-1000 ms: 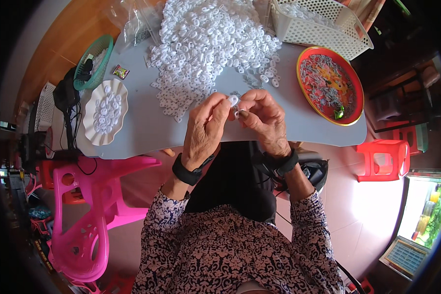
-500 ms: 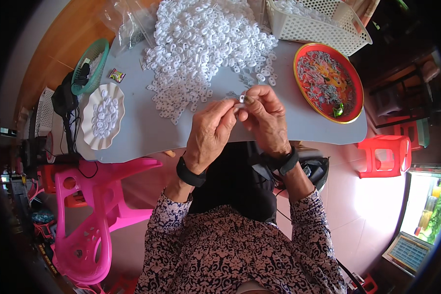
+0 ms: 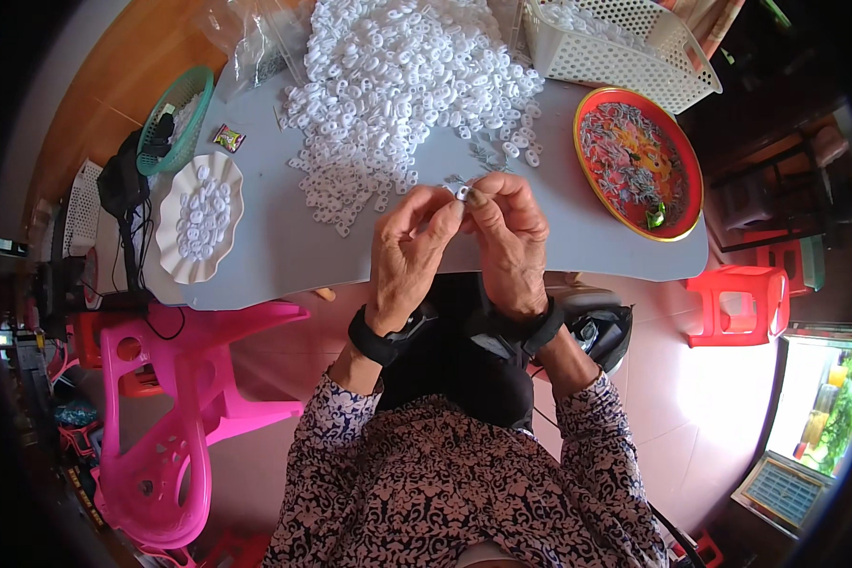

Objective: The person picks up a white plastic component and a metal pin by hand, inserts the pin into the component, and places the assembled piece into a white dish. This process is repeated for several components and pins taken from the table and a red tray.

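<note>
Over the near part of the table, my left hand (image 3: pixel 406 254) and my right hand (image 3: pixel 512 242) meet at the fingertips. Between them is a small white plastic piece with a dark opening (image 3: pixel 462 192); both hands pinch it with thumb and fingers, which cover most of it. Just beyond the fingertips lie several small grey pieces (image 3: pixel 484 154). A large heap of white oval plastic pieces (image 3: pixel 402 80) spreads farther back, and smaller flat white pieces (image 3: pixel 346 185) lie to the left of my hands.
At left, a scalloped white dish (image 3: pixel 172 244) holds white oval pieces, near a green basket (image 3: pixel 201 78) and a wrapped sweet (image 3: pixel 228 138). A red round tray (image 3: pixel 688 210) with grey pieces sits at right, below a white perforated basket (image 3: pixel 625 78). A pink chair (image 3: pixel 204 407) stands at lower left.
My hands have drawn closer together around the small white piece, and my fingers have shifted on it so that less shows. The view has moved slightly.
</note>
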Demonstrator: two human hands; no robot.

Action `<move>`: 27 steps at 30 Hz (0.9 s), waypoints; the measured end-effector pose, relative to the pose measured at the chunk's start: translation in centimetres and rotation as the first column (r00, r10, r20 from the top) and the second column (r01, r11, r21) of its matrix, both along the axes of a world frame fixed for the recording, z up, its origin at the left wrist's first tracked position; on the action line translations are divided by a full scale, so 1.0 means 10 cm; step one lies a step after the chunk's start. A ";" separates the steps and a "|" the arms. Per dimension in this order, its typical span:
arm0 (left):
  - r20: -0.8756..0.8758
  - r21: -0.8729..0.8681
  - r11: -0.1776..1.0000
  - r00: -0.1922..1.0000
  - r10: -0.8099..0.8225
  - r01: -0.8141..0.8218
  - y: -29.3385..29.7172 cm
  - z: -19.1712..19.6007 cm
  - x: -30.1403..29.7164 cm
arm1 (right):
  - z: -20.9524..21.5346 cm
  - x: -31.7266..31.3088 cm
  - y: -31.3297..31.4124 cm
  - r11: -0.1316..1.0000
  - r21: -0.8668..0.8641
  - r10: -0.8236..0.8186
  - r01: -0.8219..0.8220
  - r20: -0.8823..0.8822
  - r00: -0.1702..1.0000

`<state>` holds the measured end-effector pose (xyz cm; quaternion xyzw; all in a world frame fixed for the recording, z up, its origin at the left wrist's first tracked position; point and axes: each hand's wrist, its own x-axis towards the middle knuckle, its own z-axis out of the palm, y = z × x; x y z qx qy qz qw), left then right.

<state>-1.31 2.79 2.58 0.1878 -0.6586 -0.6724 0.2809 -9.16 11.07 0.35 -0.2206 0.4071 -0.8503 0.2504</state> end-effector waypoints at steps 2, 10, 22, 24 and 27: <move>-0.023 0.042 0.999 1.000 0.013 -0.012 0.02 0.00 0.00 | 0.03 0.02 -0.01 1.000 -0.018 0.005 -0.005 0.033 0.999; -0.052 0.231 0.965 0.989 0.139 -0.123 0.04 0.01 -0.01 | 0.05 -0.02 0.07 0.997 0.008 0.074 -0.075 0.083 0.994; 0.065 0.214 0.969 0.988 -0.138 0.121 -0.24 -0.05 0.07 | 0.04 -0.23 0.21 0.951 0.148 0.288 -0.270 -0.118 0.950; 0.081 0.123 0.985 0.988 -0.134 0.123 -0.22 0.01 0.09 | 0.04 -0.23 0.21 0.943 0.109 0.326 -0.315 -0.117 0.938; 0.231 0.033 0.994 0.967 -0.110 0.105 -0.20 0.13 0.10 | 0.05 -0.23 0.22 0.926 0.152 0.363 -0.345 -0.115 0.925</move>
